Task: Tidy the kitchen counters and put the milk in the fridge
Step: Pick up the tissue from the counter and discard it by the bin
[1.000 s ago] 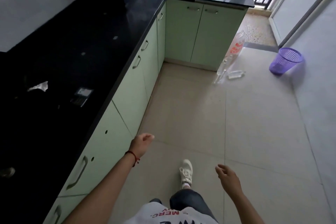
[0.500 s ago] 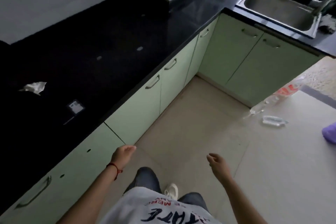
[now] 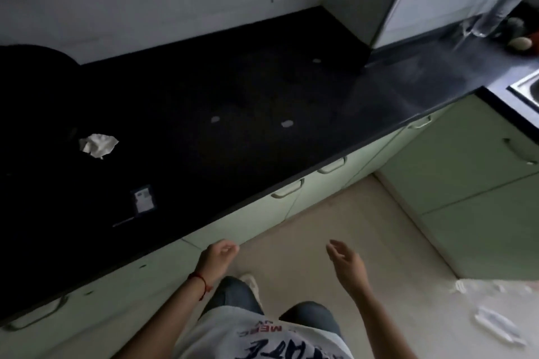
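While both hands hang empty over the beige floor, the black counter (image 3: 233,102) runs along the person's left, dark and glossy. The left hand (image 3: 217,255) sits just off the counter's front edge with its fingers loosely curled and holding nothing; a red string (image 3: 199,281) circles that wrist. The right hand (image 3: 347,262) hovers apart from it, fingers relaxed and slightly spread, also holding nothing. On the counter lie a crumpled white tissue (image 3: 98,144) toward the far left and, nearer the front edge, a small dark packet with a pale label (image 3: 143,199). 3 small pale scraps (image 3: 286,124) dot the middle of the counter. Pale green cabinets (image 3: 466,189) with curved handles stand beneath. At the far right a corner of the steel sink (image 3: 525,90) shows. On the floor at the lower right lie clear plastic bottles (image 3: 495,326), blurred. No milk container can be picked out anywhere in view.
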A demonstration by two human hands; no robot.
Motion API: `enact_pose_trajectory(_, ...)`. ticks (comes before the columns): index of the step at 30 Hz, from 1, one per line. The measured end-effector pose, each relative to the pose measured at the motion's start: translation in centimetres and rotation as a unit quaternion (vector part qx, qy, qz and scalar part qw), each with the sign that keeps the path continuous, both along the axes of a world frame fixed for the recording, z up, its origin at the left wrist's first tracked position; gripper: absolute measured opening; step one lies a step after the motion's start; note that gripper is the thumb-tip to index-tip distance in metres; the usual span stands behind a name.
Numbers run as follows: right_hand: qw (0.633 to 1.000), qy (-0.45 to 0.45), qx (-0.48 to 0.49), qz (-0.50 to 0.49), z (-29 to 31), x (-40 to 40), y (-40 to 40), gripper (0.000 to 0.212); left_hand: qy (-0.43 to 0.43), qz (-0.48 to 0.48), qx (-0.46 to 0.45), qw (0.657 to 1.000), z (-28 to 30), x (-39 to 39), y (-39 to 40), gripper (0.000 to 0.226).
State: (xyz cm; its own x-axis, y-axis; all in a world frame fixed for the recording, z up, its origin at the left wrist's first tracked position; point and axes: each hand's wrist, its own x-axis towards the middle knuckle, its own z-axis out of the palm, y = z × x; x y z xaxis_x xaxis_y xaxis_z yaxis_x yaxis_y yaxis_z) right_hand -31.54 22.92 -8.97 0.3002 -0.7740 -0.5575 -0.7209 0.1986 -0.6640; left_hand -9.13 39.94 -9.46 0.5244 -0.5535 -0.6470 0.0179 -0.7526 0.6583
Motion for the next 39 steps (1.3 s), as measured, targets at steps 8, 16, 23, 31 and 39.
enact_pose_trajectory(8,0.983,-0.082,-0.035,0.158,4.9,8.2,-7.7,0.03,-0.077,0.07,-0.114,0.988,5.0,1.4,-6.9,0.025)
enact_pose_trajectory(16,0.922,-0.145,-0.006,0.359,7.8,19.9,-12.6,0.024,-0.295,0.286,-0.039,0.911,4.9,3.5,-6.7,0.032)
enact_pose_trajectory(23,0.849,-0.152,-0.031,0.506,7.9,29.8,-10.1,0.029,-0.33,0.379,0.098,0.859,4.2,5.1,-3.7,0.047)
enact_pose_trajectory(31,0.782,-0.175,-0.045,0.597,6.8,38.1,-2.2,0.032,-0.328,0.35,0.201,0.854,1.4,7.4,0.1,0.061)
enact_pose_trajectory(39,0.731,-0.216,-0.154,0.628,6.7,48.0,4.5,0.042,-0.331,0.333,0.203,0.859,0.2,7.6,1.1,0.059)
